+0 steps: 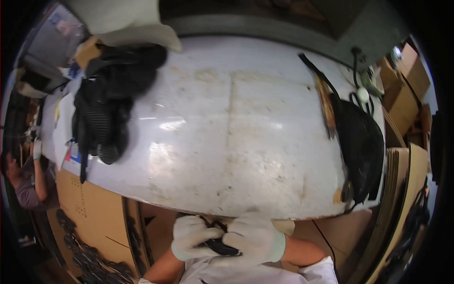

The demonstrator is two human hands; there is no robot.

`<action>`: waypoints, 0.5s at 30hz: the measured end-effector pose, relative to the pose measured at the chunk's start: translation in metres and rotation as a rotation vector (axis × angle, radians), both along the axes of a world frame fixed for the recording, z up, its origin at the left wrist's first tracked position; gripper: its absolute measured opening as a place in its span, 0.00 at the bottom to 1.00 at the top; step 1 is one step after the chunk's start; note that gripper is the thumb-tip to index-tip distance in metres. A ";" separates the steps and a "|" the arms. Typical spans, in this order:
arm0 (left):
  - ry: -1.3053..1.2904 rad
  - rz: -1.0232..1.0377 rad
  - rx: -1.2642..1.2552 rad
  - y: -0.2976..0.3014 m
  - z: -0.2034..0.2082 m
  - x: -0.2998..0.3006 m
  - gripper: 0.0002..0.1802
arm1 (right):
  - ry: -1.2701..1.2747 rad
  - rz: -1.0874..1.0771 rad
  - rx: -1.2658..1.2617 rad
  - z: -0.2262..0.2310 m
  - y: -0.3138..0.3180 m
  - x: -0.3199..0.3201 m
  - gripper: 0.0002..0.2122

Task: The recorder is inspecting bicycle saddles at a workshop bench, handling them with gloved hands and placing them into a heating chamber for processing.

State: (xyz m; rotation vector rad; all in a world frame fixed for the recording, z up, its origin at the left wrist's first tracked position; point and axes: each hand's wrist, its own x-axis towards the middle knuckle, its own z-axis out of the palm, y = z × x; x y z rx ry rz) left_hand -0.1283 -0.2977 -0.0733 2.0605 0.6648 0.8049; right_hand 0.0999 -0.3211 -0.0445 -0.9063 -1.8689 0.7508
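Note:
Both of my hands wear white gloves and meet in front of my body, at the near edge of the table. My left hand (190,235) is closed, its fingers gripping a small glossy black item (223,247). My right hand (255,239) presses on the same item from the other side, its fingers curled and slightly blurred. Most of the item is covered by the gloves, so I cannot make out its kind.
A stained pale table (203,137) spreads ahead. Black fabric goods (106,99) are heaped at its left, and a black pouch with a strap (358,142) lies right, beside a brown strip (325,106). Cardboard boxes (92,217) flank me. Another person (35,182) works far left.

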 end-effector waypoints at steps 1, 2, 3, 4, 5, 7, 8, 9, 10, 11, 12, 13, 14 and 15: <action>-0.042 0.015 -0.005 -0.003 -0.006 0.000 0.22 | -0.010 -0.009 -0.016 0.000 -0.003 0.000 0.22; -0.078 0.035 -0.005 -0.005 -0.009 0.001 0.23 | -0.014 -0.013 -0.026 0.000 -0.008 0.001 0.24; -0.153 0.029 0.007 -0.005 -0.011 0.009 0.21 | -0.016 -0.036 -0.043 0.000 -0.012 0.001 0.24; -0.152 0.018 0.002 -0.003 -0.012 0.012 0.21 | -0.011 -0.027 -0.036 -0.001 -0.014 0.004 0.25; -0.143 -0.011 0.026 -0.001 -0.010 0.014 0.21 | -0.004 -0.017 -0.027 -0.002 -0.015 0.005 0.25; -0.126 -0.049 0.049 -0.001 -0.007 0.015 0.20 | -0.002 -0.009 -0.030 -0.001 -0.018 0.008 0.25; -0.125 -0.067 0.074 -0.002 -0.006 0.014 0.20 | -0.004 0.010 -0.033 0.000 -0.020 0.010 0.25; -0.123 -0.087 0.099 -0.002 -0.006 0.015 0.21 | 0.003 -0.001 -0.036 0.001 -0.021 0.012 0.25; -0.114 -0.097 0.095 -0.002 -0.005 0.016 0.21 | 0.011 0.009 -0.028 0.002 -0.021 0.012 0.24; -0.136 -0.097 0.119 -0.002 -0.006 0.017 0.21 | 0.018 0.019 -0.019 0.003 -0.022 0.012 0.23; -0.158 -0.095 0.142 -0.002 -0.005 0.018 0.22 | 0.028 0.010 -0.023 0.004 -0.021 0.014 0.23; -0.151 -0.106 0.139 -0.002 -0.004 0.021 0.22 | 0.015 0.020 -0.023 0.006 -0.020 0.015 0.22; -0.149 -0.056 0.186 -0.004 -0.002 0.024 0.22 | 0.001 0.030 -0.023 0.007 -0.019 0.016 0.21; -0.147 -0.004 0.233 -0.005 0.001 0.025 0.23 | 0.008 0.023 -0.025 0.008 -0.021 0.016 0.21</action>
